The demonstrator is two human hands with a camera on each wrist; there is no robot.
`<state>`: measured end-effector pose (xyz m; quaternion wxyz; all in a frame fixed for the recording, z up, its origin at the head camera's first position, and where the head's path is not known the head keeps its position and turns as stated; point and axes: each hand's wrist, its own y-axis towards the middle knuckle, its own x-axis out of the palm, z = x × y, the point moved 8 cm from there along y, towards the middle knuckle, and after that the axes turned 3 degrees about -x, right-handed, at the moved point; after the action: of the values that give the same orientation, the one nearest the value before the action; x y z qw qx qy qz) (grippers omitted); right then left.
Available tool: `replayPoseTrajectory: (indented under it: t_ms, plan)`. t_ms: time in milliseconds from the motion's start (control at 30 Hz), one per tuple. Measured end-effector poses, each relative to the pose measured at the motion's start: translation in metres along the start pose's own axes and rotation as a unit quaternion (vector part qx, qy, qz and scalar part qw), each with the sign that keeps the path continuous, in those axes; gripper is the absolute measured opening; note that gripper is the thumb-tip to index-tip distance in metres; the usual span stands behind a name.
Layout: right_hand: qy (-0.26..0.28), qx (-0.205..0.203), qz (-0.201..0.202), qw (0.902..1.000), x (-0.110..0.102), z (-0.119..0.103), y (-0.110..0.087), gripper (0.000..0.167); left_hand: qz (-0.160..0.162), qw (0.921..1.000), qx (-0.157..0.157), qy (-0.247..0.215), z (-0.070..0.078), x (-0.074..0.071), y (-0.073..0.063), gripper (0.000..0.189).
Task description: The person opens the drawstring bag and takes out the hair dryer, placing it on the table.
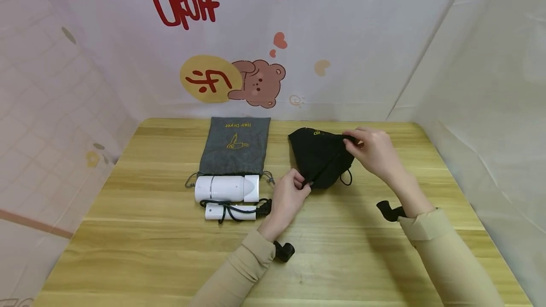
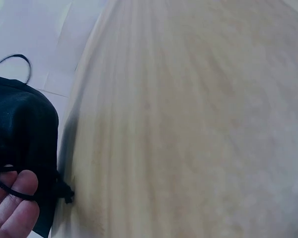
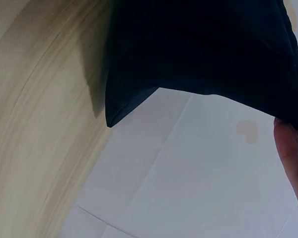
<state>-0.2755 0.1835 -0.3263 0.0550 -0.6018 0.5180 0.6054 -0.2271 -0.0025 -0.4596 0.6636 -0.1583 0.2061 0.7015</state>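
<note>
A black drawstring bag [image 1: 320, 155] with a bit of yellow print is stretched at a slant between both hands, at the right of the table. My left hand [image 1: 290, 195] pinches its near left corner, and a thin black cord loops across the fingers [image 2: 25, 183] in the left wrist view. Higher up, my right hand [image 1: 375, 150] pinches the opposite corner between thumb and fingers. Below that hand dangles a cord loop [image 1: 347, 177]. From the right wrist, the dark cloth [image 3: 198, 49] hangs with one pointed corner over the table. The inside of the bag is hidden.
Left of the hands lies a white hair dryer [image 1: 226, 188], folded, its black cord wrapped round the handle. Behind it a grey drawstring pouch [image 1: 234, 155] marked "Hair Dryer" lies flat. A printed cloth backdrop [image 1: 350, 27] rises behind the wooden table [image 1: 141, 245].
</note>
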Motion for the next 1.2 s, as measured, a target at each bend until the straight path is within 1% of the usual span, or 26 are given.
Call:
replayPoseTrajectory:
  t_ms: [67,133,233,300,433,533,733,800,867,967,1067,1200]
  plan:
    - [0.006,0.008,-0.005,0.9999,-0.001,0.003,0.001,0.016,-0.002,1.0000,-0.002,0.003,0.000,0.000,0.001,0.012]
    - [0.014,0.020,-0.022,0.9995,0.000,0.005,0.003,0.018,0.000,1.0000,-0.004,0.007,0.000,0.000,0.002,0.012]
    - [0.022,0.044,-0.056,0.9972,0.003,0.007,0.003,0.021,0.006,0.9999,-0.003,0.009,-0.001,0.000,0.003,0.011]
    - [0.020,0.053,-0.083,0.9949,0.006,0.007,0.003,0.024,0.007,0.9999,-0.002,0.009,-0.001,0.001,0.004,0.011]
    - [0.014,0.050,-0.123,0.9910,0.012,0.001,0.002,0.028,0.010,0.9999,-0.002,-0.001,-0.002,0.003,0.004,0.012]
    - [0.006,0.041,-0.134,0.9902,0.014,-0.005,0.001,0.030,0.014,0.9998,-0.001,-0.014,-0.001,0.002,0.003,0.013]
    - [-0.037,0.022,-0.161,0.9860,0.019,-0.015,-0.002,0.037,0.019,0.9993,0.007,-0.030,0.003,0.001,0.003,0.015]
    - [-0.046,0.018,-0.165,0.9850,0.020,-0.017,-0.002,0.037,0.023,0.9993,0.007,-0.028,0.003,0.001,0.003,0.014]
    - [-0.052,0.014,-0.159,0.9859,0.020,-0.018,-0.001,0.035,0.025,0.9994,0.004,-0.023,0.004,0.002,0.002,0.014]
    - [-0.052,0.000,-0.145,0.9880,0.018,-0.019,0.000,0.030,0.029,0.9996,0.000,-0.002,0.004,0.004,0.002,0.018]
    - [-0.049,-0.013,-0.138,0.9891,0.015,-0.020,0.002,0.028,0.028,0.9993,0.002,0.025,0.005,0.006,0.003,0.020]
    - [-0.049,-0.023,-0.137,0.9891,0.009,-0.021,0.005,0.025,0.018,0.9993,0.008,0.032,0.005,0.008,0.004,0.015]
